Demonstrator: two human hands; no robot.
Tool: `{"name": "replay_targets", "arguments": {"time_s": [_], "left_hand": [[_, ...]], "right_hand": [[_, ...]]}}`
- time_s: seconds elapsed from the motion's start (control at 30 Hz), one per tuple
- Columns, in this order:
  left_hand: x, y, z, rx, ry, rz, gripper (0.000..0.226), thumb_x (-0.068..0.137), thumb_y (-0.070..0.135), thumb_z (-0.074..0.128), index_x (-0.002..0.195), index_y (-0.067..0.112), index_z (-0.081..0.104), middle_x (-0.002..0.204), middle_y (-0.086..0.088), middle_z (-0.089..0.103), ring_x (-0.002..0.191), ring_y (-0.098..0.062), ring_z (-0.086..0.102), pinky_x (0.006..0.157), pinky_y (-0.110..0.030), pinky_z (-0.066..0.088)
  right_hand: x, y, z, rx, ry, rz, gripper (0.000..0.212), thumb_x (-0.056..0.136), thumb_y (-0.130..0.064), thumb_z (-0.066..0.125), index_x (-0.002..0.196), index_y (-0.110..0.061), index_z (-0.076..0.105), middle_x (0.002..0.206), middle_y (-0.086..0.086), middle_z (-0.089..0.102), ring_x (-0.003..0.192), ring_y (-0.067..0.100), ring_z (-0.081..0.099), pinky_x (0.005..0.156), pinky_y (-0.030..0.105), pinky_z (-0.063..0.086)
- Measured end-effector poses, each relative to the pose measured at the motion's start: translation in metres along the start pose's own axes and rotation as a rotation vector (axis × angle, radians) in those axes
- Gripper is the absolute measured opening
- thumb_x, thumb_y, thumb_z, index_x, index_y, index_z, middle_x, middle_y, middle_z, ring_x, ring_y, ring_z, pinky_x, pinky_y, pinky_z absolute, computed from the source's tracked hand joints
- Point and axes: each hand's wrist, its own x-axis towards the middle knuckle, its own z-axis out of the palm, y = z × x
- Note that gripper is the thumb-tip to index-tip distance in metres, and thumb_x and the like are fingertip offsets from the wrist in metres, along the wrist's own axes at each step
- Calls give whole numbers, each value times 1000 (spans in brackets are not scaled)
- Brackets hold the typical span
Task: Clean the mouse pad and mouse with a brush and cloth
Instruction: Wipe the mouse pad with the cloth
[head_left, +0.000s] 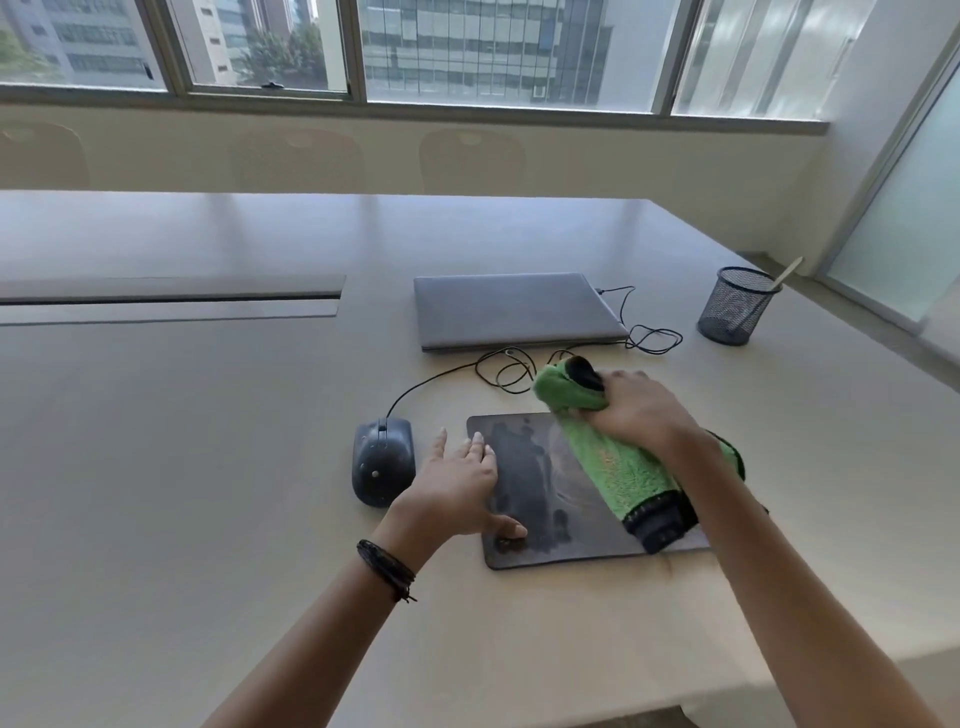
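The mouse pad (535, 483) lies flat on the counter (208, 467), a thin dark mat with darker, damp-looking streaks down its middle. The left hand (457, 488) rests on the pad's left edge, fingers straight and spread, thumb on the near-left corner, holding nothing. The right hand (636, 410) is at the pad's far-right corner with its fingers curled round a bunched green microfibre cloth (613, 467). The rest of the cloth trails back across the pad's right side to a black hem near its near-right corner.

The pad looks light and limp, so it would likely slide or ruck under a wiping stroke. A flat palm on one edge, as here, seems the sensible way to pin it. The cloth is soft and plush. It is best gripped as a wad so the pile meets the surface, and its loose tail may drag.

The mouse (383, 460) sits on the counter just left of the pad, apart from both hands. Its cable (441, 376) loops away beyond the pad towards a closed laptop (514, 309). It looks rigid, smooth and light, best held by its sides with slack kept in the cable.

Well beyond the pad's right side stands a mesh cup (735, 306) with a pale handle (788, 273) sticking out. I cannot tell whether that is the brush.
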Motion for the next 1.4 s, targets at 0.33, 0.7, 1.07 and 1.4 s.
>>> {"name": "replay_targets", "arguments": {"time_s": [0.33, 0.7, 1.07, 1.4], "left_hand": [[5, 3, -2, 11, -32, -23, 104, 82, 65, 45, 146, -3, -2, 156, -19, -3, 146, -23, -1, 115, -49, -9], [-1, 2, -3, 6, -32, -11, 102, 83, 66, 42, 146, -3, 3, 156, -19, -1, 146, -22, -2, 117, -48, -8], [-1, 5, -7, 14, -39, -17, 104, 82, 66, 45, 146, -4, 3, 156, -20, 1, 146, -23, 0, 117, -47, -7], [-1, 5, -5, -14, -15, -7, 100, 84, 63, 46, 147, 1, -1, 157, -17, -1, 146, -22, -1, 117, -49, -8]], "right_hand": [[3, -52, 40, -73, -45, -71, 31, 89, -31, 55, 116, -15, 53, 113, 10, 59, 103, 28, 57, 84, 35, 46], [-1, 59, 3, -58, -64, 216, 44, 83, -41, 62, 118, -14, 55, 120, 13, 59, 113, 29, 54, 87, 35, 44], [-3, 44, -19, -49, 33, 129, 38, 83, -39, 60, 114, -17, 58, 117, 13, 61, 110, 31, 54, 80, 31, 41], [6, -63, 28, 40, -106, -41, 38, 86, -37, 54, 114, -12, 56, 117, 12, 58, 108, 28, 55, 86, 31, 43]]}}
